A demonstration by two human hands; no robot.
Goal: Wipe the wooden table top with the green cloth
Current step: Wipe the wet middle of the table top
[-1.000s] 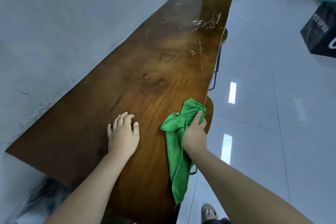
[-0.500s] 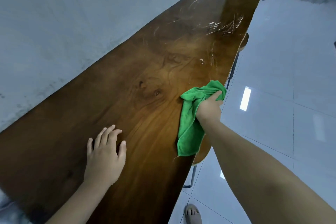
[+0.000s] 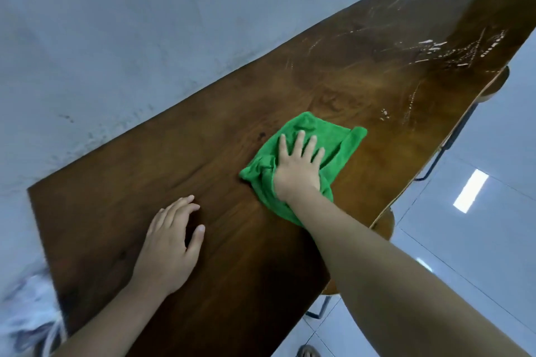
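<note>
— What's on the left of the frame?
— The left hand (image 3: pixel 168 249), open, palm down on the bare wood of the bench (image 3: pixel 121 182), fingers loosely spread.
— And the cloth (image 3: pixel 333 142)?
— Right of that hand and higher in the frame, near the centre, apart from it. It lies bunched on the bench.
— The right hand (image 3: pixel 298 168)?
— Flat on the cloth, fingers spread, pressing it down; green shows all round it.
</note>
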